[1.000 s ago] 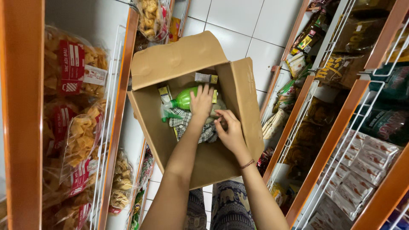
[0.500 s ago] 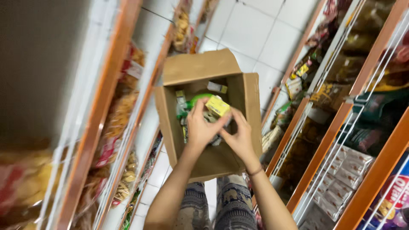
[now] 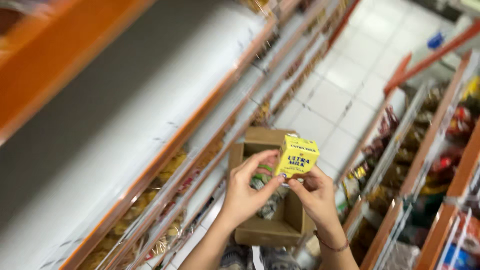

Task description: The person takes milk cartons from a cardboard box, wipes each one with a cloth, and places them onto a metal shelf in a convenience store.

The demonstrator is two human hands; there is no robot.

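Above the open cardboard box [image 3: 272, 225] on the aisle floor, we hold a small yellow carton [image 3: 296, 156] up between both hands. Our left hand [image 3: 248, 192] curls beneath it, thumb tip touching the carton's lower edge, fingers arched and otherwise free. Our right hand [image 3: 315, 192] closes its grip on the carton's underside from the right, so the carton stands above the fingertips rather than inside the palms. Beside us on the left runs an orange-edged shelf [image 3: 150, 170] stocked with packaged snacks [image 3: 132, 215].
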